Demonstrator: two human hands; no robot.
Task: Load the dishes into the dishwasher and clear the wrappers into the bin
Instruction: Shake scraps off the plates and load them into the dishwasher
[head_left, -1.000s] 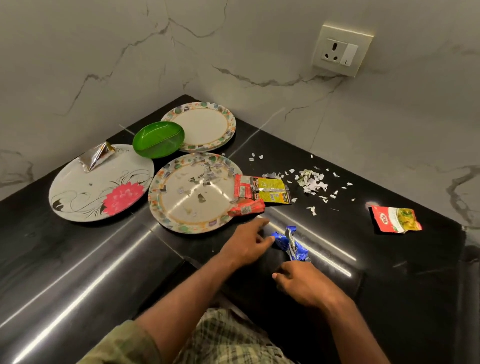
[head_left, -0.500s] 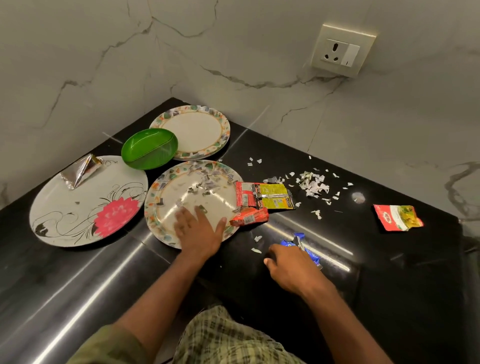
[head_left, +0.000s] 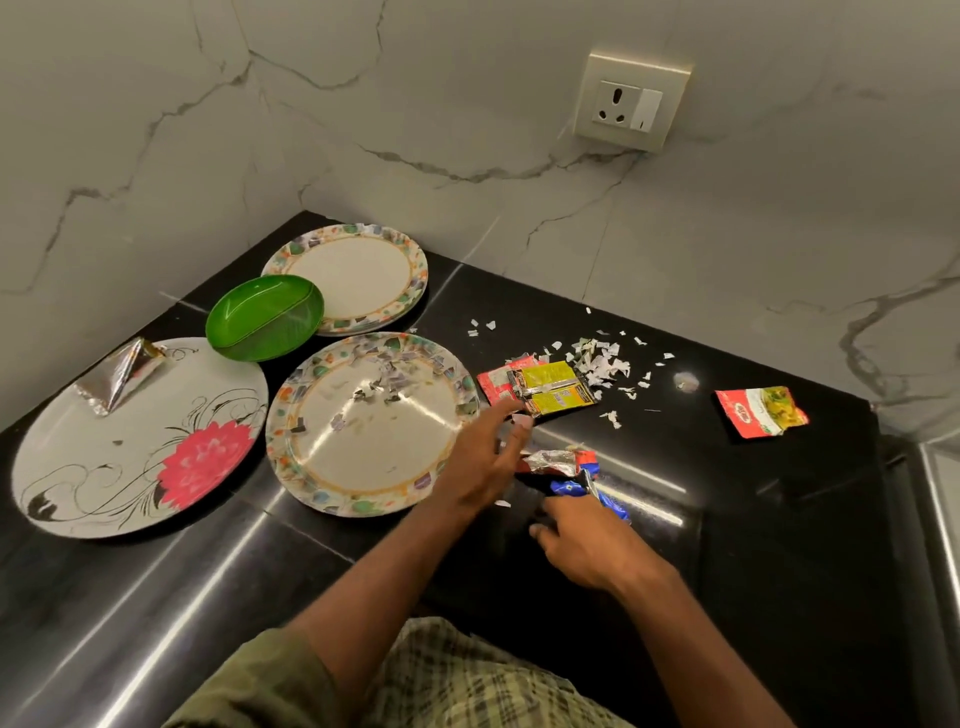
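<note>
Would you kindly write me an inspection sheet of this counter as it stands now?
Surface: black counter, glossy, in a marble-walled corner.
Job's things: flower plate carrying a foil wrapper; green bowl overlapping the rear plate; front plate strewn with scraps; yellow wrapper; red sachet lying apart; crumpled red wrapper; blue wrapper.
Clutter: paper scraps scattered on the counter.
Hands: left hand reaches between front plate and wrappers, grip unclear; right hand holds the blue wrapper.
Cables: nothing seen.
Surroundings: wall socket; no dishwasher or bin seen.
</note>
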